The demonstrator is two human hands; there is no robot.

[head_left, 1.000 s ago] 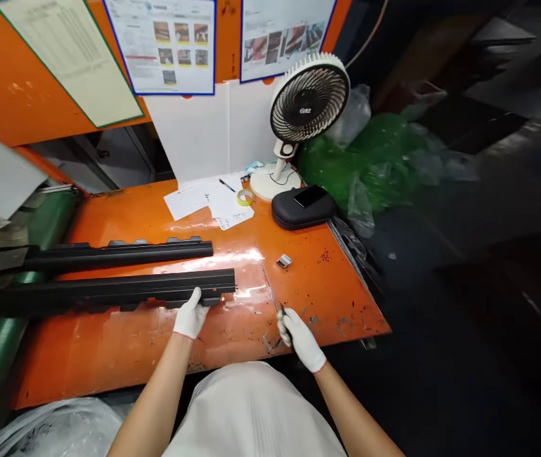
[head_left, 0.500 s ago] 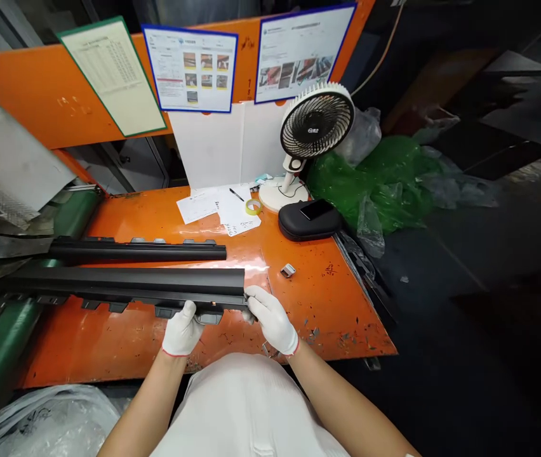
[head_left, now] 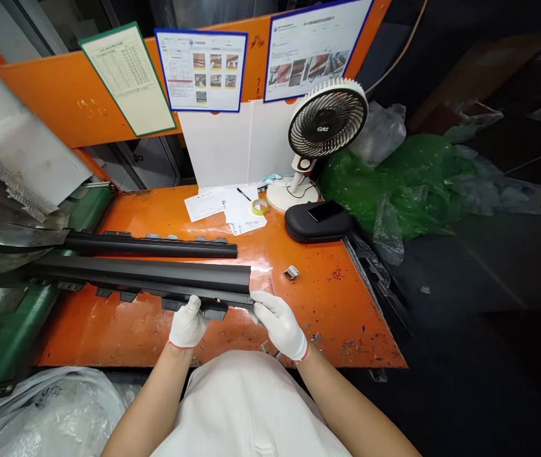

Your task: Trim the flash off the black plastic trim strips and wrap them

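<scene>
– While you've got that part in front of you, what are your hands doing?
– Left hand is gripping the near, tabbed edge of the long black strip, thumb on top, fingers hidden below. Right hand is on the right end's near corner, touching; can't tell if it's pinching the strip or something small hidden in the fingers.
– Which way does it lie?
– Just ahead of me, long axis left-right across the worktop, right end slightly nearer. Most of it runs left of both hands, to the green support. Right hand is nearest the end, left nearer mid-length.
– Past that?
– Small grey piece, second strip roughly parallel, black case with phone on top.
– Readable text?
– Little. Handwriting on the worktop's right side and on the papers, not legible. Fan has a hub logo, maybe a Q first. Two blue-bordered notices with photos, one green-bordered sheet: print too small. Scrawl on the orange panel, can't make it out.
</scene>
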